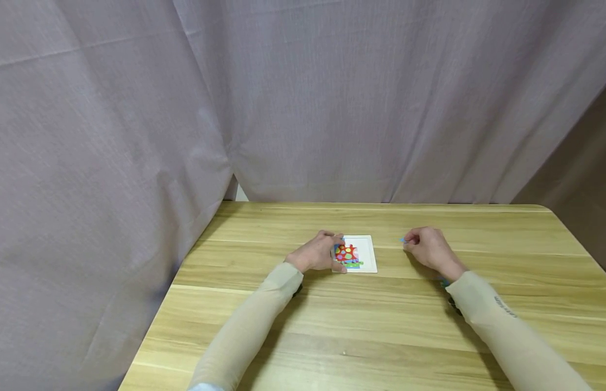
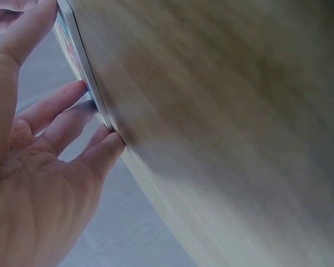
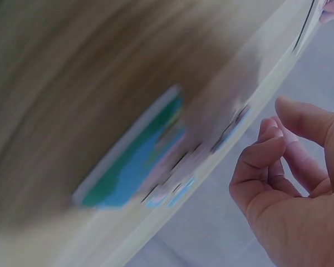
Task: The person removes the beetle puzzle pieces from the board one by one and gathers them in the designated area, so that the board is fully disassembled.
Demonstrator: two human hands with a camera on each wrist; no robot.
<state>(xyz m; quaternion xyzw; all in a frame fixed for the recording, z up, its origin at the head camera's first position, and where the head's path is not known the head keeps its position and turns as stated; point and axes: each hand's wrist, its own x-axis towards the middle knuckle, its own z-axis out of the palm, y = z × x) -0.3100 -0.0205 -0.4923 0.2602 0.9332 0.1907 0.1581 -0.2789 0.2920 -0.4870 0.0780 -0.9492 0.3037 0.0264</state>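
Note:
A square white puzzle board [image 1: 365, 248] lies on the wooden table, part filled with a picture of a red, spotted creature. My left hand [image 1: 315, 252] holds it by its left side, fingers at the far edge and thumb at the near edge. In the left wrist view the fingertips [image 2: 83, 89] rest along the edge of the board [image 2: 89, 72]. Right of the board, my right hand [image 1: 430, 250] pinches a small blue puzzle piece [image 1: 403, 240] in the head view; the right wrist view shows its fingers curled, with the piece hidden there.
Below the right hand lie a larger green and blue puzzle piece [image 3: 125, 167] and several smaller loose pieces [image 3: 231, 129], mostly covered by the arm in the head view. A grey curtain [image 1: 313, 108] hangs behind the table [image 1: 332, 336] and along its left side.

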